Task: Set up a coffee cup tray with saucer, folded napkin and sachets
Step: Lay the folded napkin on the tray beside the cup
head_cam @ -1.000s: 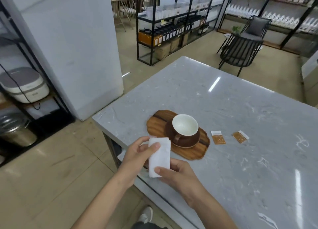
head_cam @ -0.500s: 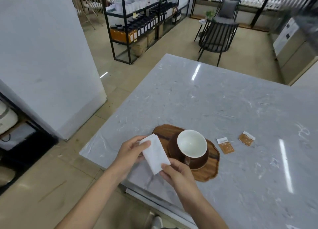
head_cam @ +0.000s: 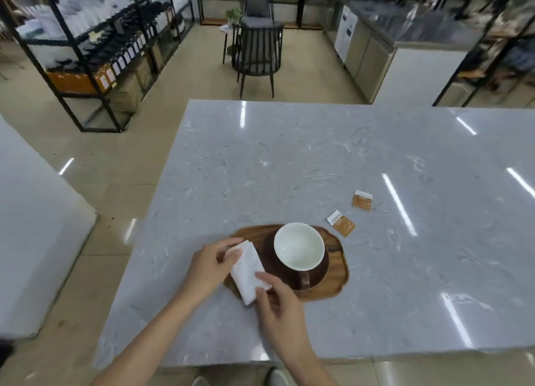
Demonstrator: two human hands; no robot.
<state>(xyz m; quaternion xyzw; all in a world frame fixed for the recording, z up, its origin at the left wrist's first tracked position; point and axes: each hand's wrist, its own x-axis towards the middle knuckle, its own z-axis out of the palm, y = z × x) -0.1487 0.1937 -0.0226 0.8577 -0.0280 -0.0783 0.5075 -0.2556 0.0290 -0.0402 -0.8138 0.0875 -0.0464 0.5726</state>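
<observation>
A folded white napkin (head_cam: 247, 269) lies over the left part of the wooden tray (head_cam: 333, 287), beside the cup. My left hand (head_cam: 210, 262) pinches its far end and my right hand (head_cam: 278, 301) pinches its near end. On the tray sits a brown saucer (head_cam: 322, 272) carrying a brown cup (head_cam: 299, 250) with a white inside, handle toward me. Two orange-and-white sachets lie on the marble table to the right of the tray: one close by (head_cam: 341, 223), one farther off (head_cam: 362, 200).
The grey marble table (head_cam: 376, 269) stretches far to the right and back. A dark chair (head_cam: 257, 55) stands beyond its far edge. Black shelving (head_cam: 95, 52) with jars and boxes is at the left, a steel counter (head_cam: 390, 49) at the back right.
Both hands carried the napkin from the table's near edge forward onto the tray's left side. The view swung right, so the table faces me squarely.
</observation>
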